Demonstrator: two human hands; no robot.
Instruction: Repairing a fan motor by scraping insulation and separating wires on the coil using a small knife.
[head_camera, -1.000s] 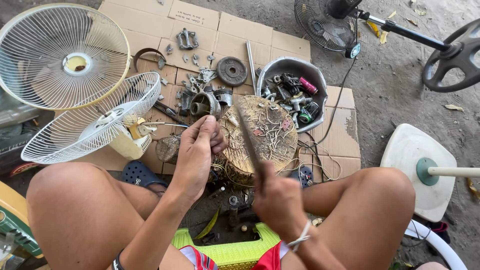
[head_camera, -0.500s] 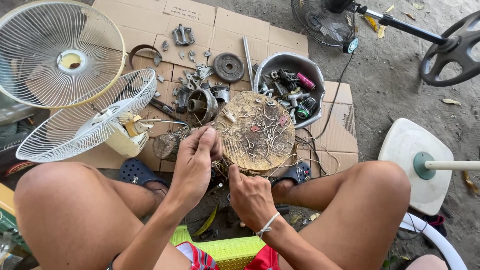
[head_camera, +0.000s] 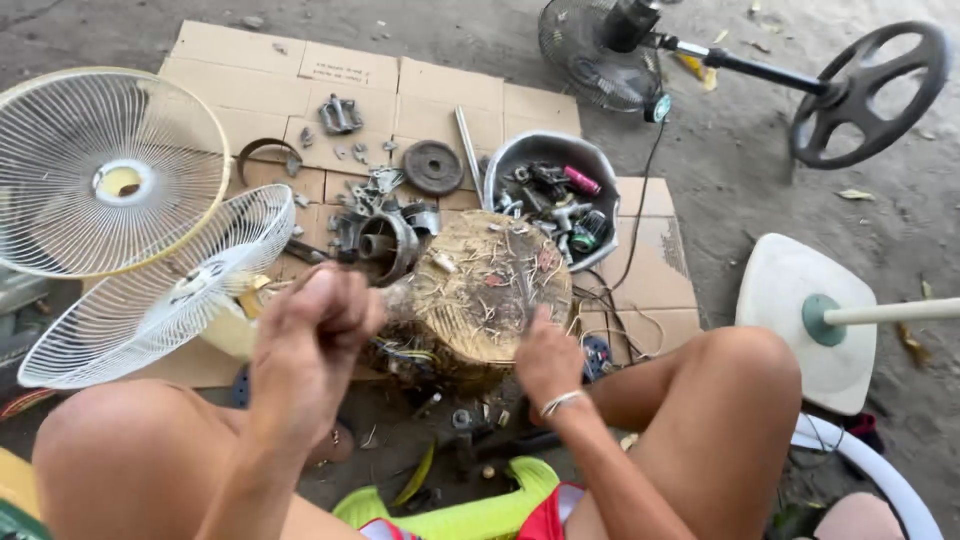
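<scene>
At frame centre, the wooden stump (head_camera: 490, 290) bears a wire tangle (head_camera: 405, 355); left hand (head_camera: 315, 320) is fisted, contents unclear, right hand (head_camera: 545, 360) closed at its edge; best keep pulls short and braced

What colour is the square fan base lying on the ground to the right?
The fan base is white with a green collar around its pole, seen in the head view.
</scene>
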